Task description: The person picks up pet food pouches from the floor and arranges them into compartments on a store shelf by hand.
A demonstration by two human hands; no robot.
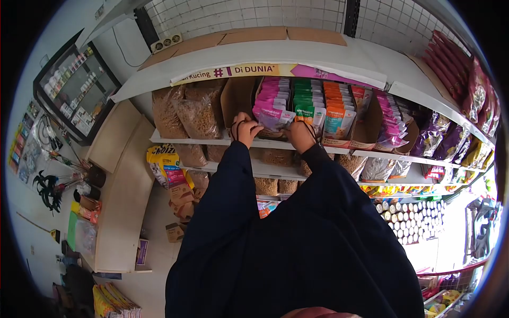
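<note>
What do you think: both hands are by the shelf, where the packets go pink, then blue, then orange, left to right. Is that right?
Not quite: the head view shows green packets, not blue, between the pink packets and orange packets. The left hand and right hand are indeed by the shelf.

Single view, head-worn. Looks forward and down, over the wearer's dark sleeves (212,212), onto a stocked shelf unit (244,52). Wide, strongly curved field; corners dark. Left hand (245,130) and right hand (302,136) at arm's reach, slightly above mid-frame. Torso fills lower centre. Frame takes in the tiled wall (254,15) at top, floor (159,262) lower left, glass-fronted cabinet (79,87) upper left.
</note>
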